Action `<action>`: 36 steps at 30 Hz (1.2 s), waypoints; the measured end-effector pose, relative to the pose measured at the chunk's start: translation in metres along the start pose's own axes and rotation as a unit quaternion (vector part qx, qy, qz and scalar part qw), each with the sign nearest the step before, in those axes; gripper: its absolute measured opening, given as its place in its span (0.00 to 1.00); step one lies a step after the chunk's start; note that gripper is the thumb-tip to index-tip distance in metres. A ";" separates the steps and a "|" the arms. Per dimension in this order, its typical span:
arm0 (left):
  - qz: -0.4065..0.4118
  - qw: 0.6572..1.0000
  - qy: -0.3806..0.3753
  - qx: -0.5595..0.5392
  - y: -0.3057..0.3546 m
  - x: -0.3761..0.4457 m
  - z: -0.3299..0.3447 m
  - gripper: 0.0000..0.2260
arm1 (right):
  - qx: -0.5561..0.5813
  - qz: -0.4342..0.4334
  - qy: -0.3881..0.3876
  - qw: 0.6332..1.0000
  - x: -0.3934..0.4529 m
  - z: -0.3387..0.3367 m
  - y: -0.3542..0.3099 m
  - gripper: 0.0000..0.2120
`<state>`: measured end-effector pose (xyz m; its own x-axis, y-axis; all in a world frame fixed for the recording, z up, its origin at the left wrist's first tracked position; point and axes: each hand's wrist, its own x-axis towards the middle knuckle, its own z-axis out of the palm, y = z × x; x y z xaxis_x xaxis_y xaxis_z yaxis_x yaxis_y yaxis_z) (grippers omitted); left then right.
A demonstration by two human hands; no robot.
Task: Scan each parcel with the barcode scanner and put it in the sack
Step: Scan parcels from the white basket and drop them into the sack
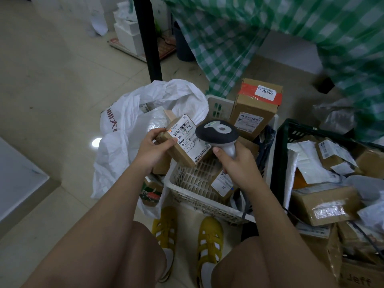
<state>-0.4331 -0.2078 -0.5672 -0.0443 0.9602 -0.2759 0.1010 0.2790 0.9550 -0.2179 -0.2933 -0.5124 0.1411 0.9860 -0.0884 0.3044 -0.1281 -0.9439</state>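
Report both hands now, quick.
Left hand: closed, holding a parcel.
Right hand: closed, gripping the scanner.

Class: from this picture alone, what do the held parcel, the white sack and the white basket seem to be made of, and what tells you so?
Held parcel: brown corrugated cardboard, probably; matte, with a glossier paper label.
White sack: thin plastic film or woven plastic, unclear which; crumpled, slightly shiny folds.
White basket: moulded rigid plastic, judging by its regular lattice of holes.
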 end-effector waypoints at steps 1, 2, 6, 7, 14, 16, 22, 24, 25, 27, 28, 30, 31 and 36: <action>0.010 0.999 0.031 -0.003 0.001 0.002 -0.002 0.21 | -0.001 0.010 0.017 1.000 0.007 0.006 -0.001 0.04; 0.023 0.998 0.065 -0.008 0.003 0.004 -0.004 0.21 | -0.004 0.022 0.032 0.999 0.014 0.012 -0.001 0.06; 0.107 0.975 0.179 0.074 0.004 0.028 -0.016 0.25 | 0.034 0.072 0.067 0.995 0.043 0.036 0.002 0.09; 0.135 0.969 0.176 0.106 0.007 0.035 -0.017 0.25 | 0.053 0.090 0.062 0.993 0.051 0.040 0.002 0.10; 0.277 0.873 0.090 0.391 0.019 0.092 -0.007 0.31 | 0.024 0.106 0.053 0.993 0.140 0.061 -0.002 0.15; 0.261 0.826 0.074 0.493 0.007 0.108 -0.007 0.33 | 0.002 0.128 0.051 0.990 0.170 0.069 0.005 0.16; 0.263 0.684 0.139 0.666 -0.030 0.144 -0.008 0.30 | -0.003 0.137 0.085 0.987 0.232 0.096 0.044 0.28; 0.251 0.631 0.109 0.726 -0.039 0.151 -0.004 0.29 | -0.003 0.143 0.087 0.986 0.241 0.105 0.056 0.29; 0.227 0.628 0.094 0.738 -0.041 0.154 -0.004 0.29 | -0.015 0.139 0.082 0.987 0.244 0.109 0.061 0.29; 0.196 0.617 0.093 0.757 -0.038 0.156 -0.006 0.29 | -0.035 0.123 0.076 0.989 0.246 0.115 0.065 0.29; 0.193 0.608 0.091 0.764 -0.038 0.158 -0.009 0.30 | -0.030 0.117 0.079 0.990 0.246 0.118 0.064 0.28; 0.180 0.605 0.084 0.771 -0.038 0.161 -0.017 0.31 | -0.003 0.100 0.083 0.992 0.245 0.122 0.057 0.25; 0.173 0.601 0.084 0.776 -0.037 0.163 -0.022 0.31 | 0.008 0.085 0.084 0.993 0.243 0.124 0.051 0.25; 0.168 0.570 0.064 0.802 -0.037 0.161 -0.037 0.30 | 0.081 -0.004 0.067 0.994 0.234 0.119 -0.006 0.26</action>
<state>-0.4809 -0.0636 -0.6428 0.1830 0.9831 0.0014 0.8988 -0.1668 -0.4054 -0.2993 -0.0494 -0.5652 0.2659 0.9629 -0.0469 0.1525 -0.0901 -0.9842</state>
